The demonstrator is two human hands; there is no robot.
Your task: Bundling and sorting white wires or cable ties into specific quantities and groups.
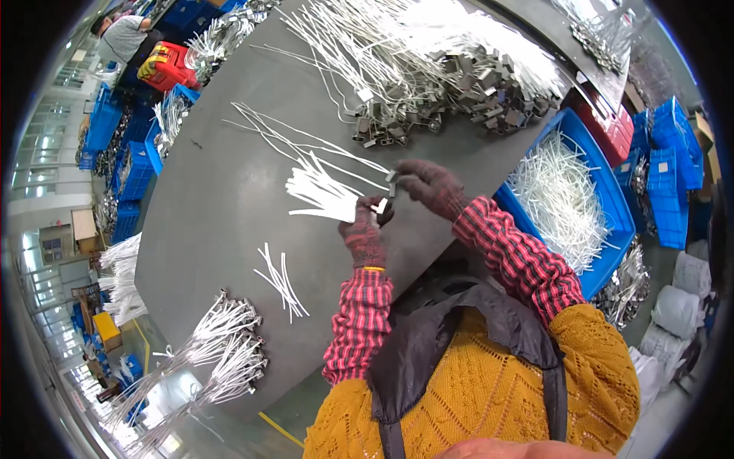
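Both my hands wear dark knitted gloves over a dark grey table (229, 229). My left hand (362, 233) grips a fanned bundle of white strips (321, 191) that sticks out to the left. My right hand (430, 186) pinches a small grey metal clip (391, 177) at the end of a white strip, just above the left hand. A few loose white strips (281, 281) lie on the table below the bundle.
A big heap of grey metal clips with white strips (443, 76) covers the far table. A blue crate of white strips (566, 199) stands to my right. Finished bundles (222, 352) lie at the near left edge. Blue crates and a person (126, 38) are far left.
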